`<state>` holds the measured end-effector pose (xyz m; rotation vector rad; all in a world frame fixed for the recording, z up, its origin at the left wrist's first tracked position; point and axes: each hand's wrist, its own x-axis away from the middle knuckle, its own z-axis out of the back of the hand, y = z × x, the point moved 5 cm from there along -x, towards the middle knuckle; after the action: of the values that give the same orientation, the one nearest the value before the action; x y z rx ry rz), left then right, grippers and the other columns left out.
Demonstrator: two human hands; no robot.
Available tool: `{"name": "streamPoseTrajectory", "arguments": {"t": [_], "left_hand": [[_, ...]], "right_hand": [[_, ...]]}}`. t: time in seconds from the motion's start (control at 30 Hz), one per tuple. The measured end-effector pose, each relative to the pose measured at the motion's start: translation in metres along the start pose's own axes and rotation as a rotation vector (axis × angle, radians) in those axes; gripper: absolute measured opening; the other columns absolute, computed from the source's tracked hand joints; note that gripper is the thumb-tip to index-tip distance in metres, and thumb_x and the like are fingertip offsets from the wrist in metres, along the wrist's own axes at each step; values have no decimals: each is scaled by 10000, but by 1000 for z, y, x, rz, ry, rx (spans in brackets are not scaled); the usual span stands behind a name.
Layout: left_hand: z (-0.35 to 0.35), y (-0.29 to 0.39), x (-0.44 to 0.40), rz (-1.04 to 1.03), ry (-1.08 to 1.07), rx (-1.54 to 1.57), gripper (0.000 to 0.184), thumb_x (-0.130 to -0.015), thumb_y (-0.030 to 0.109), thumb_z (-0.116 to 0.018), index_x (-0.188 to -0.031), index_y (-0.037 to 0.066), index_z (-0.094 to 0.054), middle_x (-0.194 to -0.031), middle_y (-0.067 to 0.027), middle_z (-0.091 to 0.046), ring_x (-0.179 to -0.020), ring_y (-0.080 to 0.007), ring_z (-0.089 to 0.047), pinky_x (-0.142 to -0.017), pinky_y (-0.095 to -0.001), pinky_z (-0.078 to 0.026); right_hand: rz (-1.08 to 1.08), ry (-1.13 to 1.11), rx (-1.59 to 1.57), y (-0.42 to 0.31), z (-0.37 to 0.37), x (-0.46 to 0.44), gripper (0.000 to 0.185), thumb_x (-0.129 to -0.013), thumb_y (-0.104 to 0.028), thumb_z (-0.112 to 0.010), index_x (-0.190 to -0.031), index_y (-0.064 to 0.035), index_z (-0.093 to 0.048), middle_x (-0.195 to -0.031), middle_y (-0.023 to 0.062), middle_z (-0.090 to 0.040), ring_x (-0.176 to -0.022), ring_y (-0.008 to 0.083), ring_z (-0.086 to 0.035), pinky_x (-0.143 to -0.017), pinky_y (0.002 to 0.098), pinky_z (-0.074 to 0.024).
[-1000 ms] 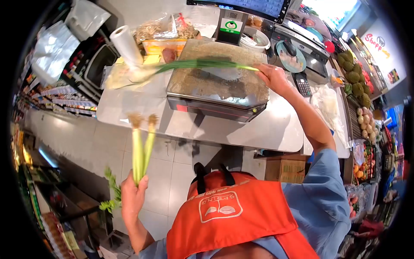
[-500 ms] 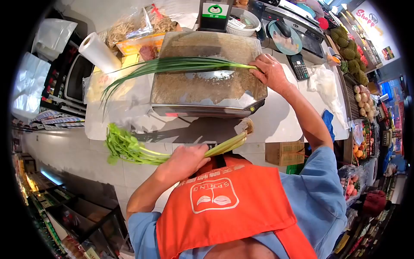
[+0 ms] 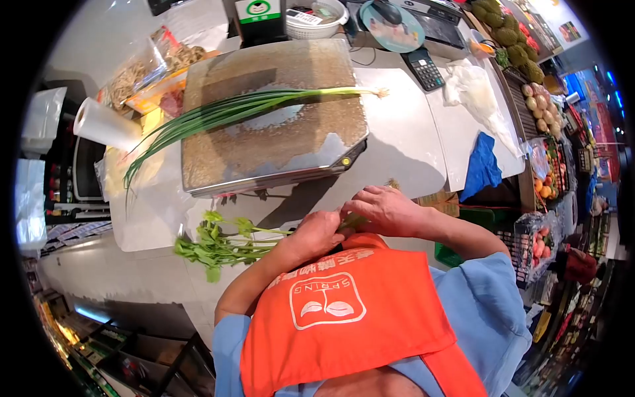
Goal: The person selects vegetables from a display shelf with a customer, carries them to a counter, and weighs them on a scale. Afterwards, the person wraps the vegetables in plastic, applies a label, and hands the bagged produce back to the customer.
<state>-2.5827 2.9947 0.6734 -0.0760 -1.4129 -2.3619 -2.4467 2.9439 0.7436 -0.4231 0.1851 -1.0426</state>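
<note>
A bunch of celery lies across in front of my apron, its leaves spread to the left and its root end just showing behind my right hand. My left hand is closed around the stalks. Beside it, my right hand also grips the celery nearer the root, and the two hands nearly hide the stems. Beyond them, a bunch of spring onions rests on the worn scale platform, white roots jutting past its right edge and green tips hanging over the left. Neither hand touches the spring onions.
A plastic bag roll and packaged dried goods stand left of the scale. A calculator, a white plastic bag and a blue cloth lie right. A white basket sits behind, and produce shelves line the right side.
My right hand has let go of the spring onions, leaving them on the scale, and has come down to grip the celery beside my left hand. The view has shifted right.
</note>
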Motion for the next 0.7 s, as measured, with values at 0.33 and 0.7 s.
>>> {"name": "streamPoseTrajectory", "arguments": {"t": [0.33,0.7], "left_hand": [[-3,29,-46,54,107,20,333,-843,285,-728,-1064,74,-597,-864,-201,-664,-835,-407,-653,-703,-463,-507],[-17,57,-83,124,390,-53,261,-874,239,-725,-1041,77,-608,-847,-170,-650,-803,-376,-646,-676,-434,-497]], "right_hand": [[-16,50,-184,79,24,68,333,-859,-263,-750,-1102,-71,-627,-847,104,-633,-744,323,-653,-646,423,-529],[45,14,-65,153,54,86,384,-821,-331,-770,-1084,-103,-608,-901,83,-599,-826,320,-641,-670,431,-514]]}}
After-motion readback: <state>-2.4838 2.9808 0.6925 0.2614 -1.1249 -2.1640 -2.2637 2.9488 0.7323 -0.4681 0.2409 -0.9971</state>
